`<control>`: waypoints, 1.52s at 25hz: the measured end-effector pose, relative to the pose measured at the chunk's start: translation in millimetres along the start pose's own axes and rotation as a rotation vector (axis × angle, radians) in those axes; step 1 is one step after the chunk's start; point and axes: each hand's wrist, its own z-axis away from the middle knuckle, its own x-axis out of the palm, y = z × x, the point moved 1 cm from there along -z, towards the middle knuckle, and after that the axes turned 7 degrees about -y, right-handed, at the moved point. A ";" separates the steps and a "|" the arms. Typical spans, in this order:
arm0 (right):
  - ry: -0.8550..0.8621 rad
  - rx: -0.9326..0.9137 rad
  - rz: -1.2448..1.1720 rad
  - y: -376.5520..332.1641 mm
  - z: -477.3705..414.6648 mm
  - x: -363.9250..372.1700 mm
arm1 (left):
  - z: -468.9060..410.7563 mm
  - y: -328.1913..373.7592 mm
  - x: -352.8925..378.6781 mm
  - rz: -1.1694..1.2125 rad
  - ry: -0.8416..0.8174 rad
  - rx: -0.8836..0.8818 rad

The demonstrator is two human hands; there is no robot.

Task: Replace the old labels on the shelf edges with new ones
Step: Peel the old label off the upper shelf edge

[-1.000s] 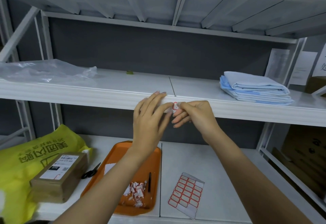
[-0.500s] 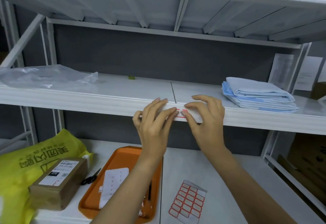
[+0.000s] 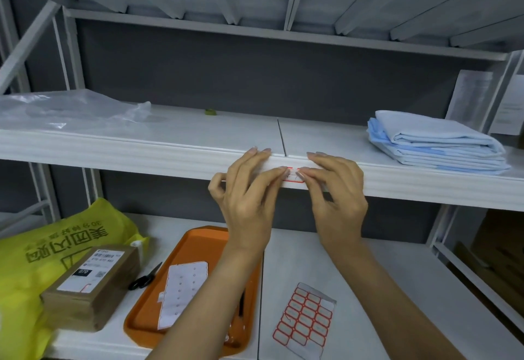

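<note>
A small white label with a red border point(image 3: 293, 175) sits on the front edge of the white middle shelf point(image 3: 141, 158), just right of the shelf's seam. My left hand point(image 3: 249, 192) and my right hand point(image 3: 334, 189) lie flat against that edge, and their straight fingertips press the label from either side. Most of the label is hidden under the fingertips. On the lower shelf lies a sheet of red-bordered labels point(image 3: 304, 320), and an orange tray point(image 3: 195, 249) holds a used white backing sheet point(image 3: 181, 293).
Black scissors point(image 3: 144, 277), a brown parcel box point(image 3: 88, 288) and a yellow bag point(image 3: 37, 254) lie at the lower left. Clear plastic wrap point(image 3: 71, 110) sits on the middle shelf's left, folded blue cloth point(image 3: 433, 144) on its right. A shelf above hangs close overhead.
A second ago my right hand pinched the label at the edge; now both hands lie flat and their fingertips press it down. The view has moved closer.
</note>
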 end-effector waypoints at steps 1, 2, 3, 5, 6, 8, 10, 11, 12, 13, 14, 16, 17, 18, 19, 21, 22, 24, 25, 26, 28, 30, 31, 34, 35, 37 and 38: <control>0.000 -0.007 0.001 0.1 -0.3 0.8 | -0.5 0.1 0.2 -0.002 0.003 0.000; 0.001 -0.007 0.002 0.2 0.2 2.0 | -0.5 0.2 0.5 -0.005 0.004 -0.002; 0.003 -0.002 0.001 0.1 0.2 3.6 | -0.7 0.3 0.8 -0.007 0.005 -0.008; 0.006 0.012 0.001 -0.7 1.2 5.8 | 0.6 0.9 1.5 -0.009 -0.007 -0.033; 0.008 0.016 0.004 -1.0 2.0 6.4 | 1.9 1.2 2.1 -0.008 -0.017 -0.048; 0.018 0.010 0.007 -1.5 3.5 6.3 | 3.7 1.4 3.0 -0.002 -0.026 -0.067; 0.031 0.002 0.005 -1.3 3.8 5.4 | 3.0 1.0 3.1 -0.004 -0.034 -0.063; 0.037 -0.001 0.008 -1.4 3.3 5.5 | 2.1 0.7 2.8 -0.009 -0.039 -0.056; 0.040 -0.004 0.012 -1.4 3.0 5.8 | 1.5 0.5 2.7 -0.011 -0.043 -0.050; 0.040 -0.007 0.015 -1.1 2.6 6.5 | 1.1 0.4 2.7 -0.010 -0.046 -0.048; 0.040 -0.012 0.017 -0.5 2.8 7.2 | 0.9 0.5 3.0 -0.008 -0.044 -0.048; 0.039 -0.027 0.022 1.3 3.1 8.5 | 0.6 0.7 4.0 -0.009 -0.036 -0.049; 0.037 -0.035 0.029 2.4 3.0 9.2 | 0.3 0.7 4.4 -0.010 -0.034 -0.049; 0.034 -0.043 0.039 3.5 2.3 10.1 | -0.3 0.8 4.7 -0.010 -0.034 -0.050; 0.029 -0.047 0.052 4.2 1.6 11.0 | -0.9 1.0 4.6 -0.009 -0.038 -0.053; 0.021 -0.036 0.075 3.6 1.5 12.6 | -1.1 1.8 4.0 -0.002 -0.051 -0.067; 0.021 -0.029 0.081 3.0 2.1 12.9 | -0.6 2.6 3.8 0.007 -0.058 -0.079; 0.019 -0.019 0.076 2.8 3.2 13.2 | 0.6 4.2 3.8 0.025 -0.079 -0.106; 0.015 -0.019 0.066 3.7 3.6 13.1 | 0.9 4.3 3.8 0.029 -0.091 -0.112; 0.012 -0.021 0.058 4.7 4.2 13.2 | 0.9 3.9 3.6 0.027 -0.099 -0.114; 0.014 -0.026 0.064 5.8 4.5 13.6 | 0.2 2.6 2.5 0.006 -0.117 -0.101; 0.016 -0.043 0.083 6.4 3.7 13.5 | -0.2 2.1 1.3 -0.022 -0.134 -0.074; 0.017 -0.058 0.095 6.2 2.9 13.8 | -0.8 2.3 1.2 -0.032 -0.136 -0.065; 0.014 -0.080 0.113 7.6 0.9 14.8 | -1.0 2.3 2.7 -0.053 -0.134 -0.062; 0.017 -0.075 0.108 7.5 1.2 15.2 | -0.3 2.3 3.0 -0.054 -0.131 -0.060; 0.024 -0.065 0.095 6.8 1.4 15.2 | -0.6 1.4 4.1 -0.042 -0.125 -0.070; 0.025 -0.060 0.091 6.7 2.4 15.2 | -0.9 0.2 4.5 -0.035 -0.123 -0.074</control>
